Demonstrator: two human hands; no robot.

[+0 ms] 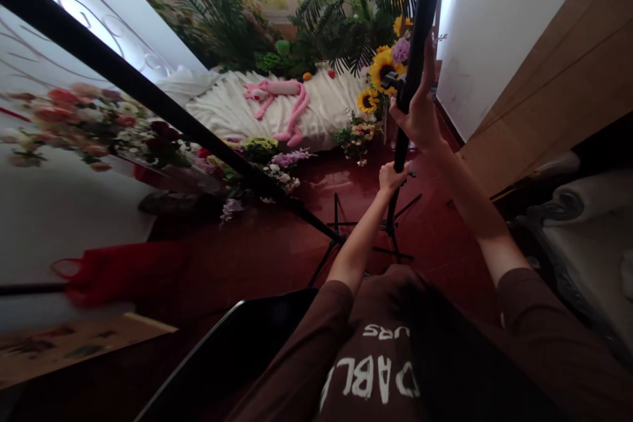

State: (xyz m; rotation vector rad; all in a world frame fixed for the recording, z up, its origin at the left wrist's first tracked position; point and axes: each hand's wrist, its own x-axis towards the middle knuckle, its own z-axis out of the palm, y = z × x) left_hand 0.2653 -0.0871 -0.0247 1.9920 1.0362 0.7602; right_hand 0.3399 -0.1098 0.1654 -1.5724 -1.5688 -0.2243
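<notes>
The left hand [393, 178] is wrapped round the black stand [401, 145] on the red floor [257, 257]; the right hand [421, 117] lies open-fingered against it higher up. With the second stand [198, 125] so near, a sideways shove could snag their legs and tip both.

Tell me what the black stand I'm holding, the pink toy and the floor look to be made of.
Black stand: probably matte-coated metal, from its straight, slim tube; perhaps plastic.
Pink toy: likely matte plush, its long limbs lying limp.
Floor: smooth and glossy, given its reflections; tile or coated boards, I can't tell.
</notes>
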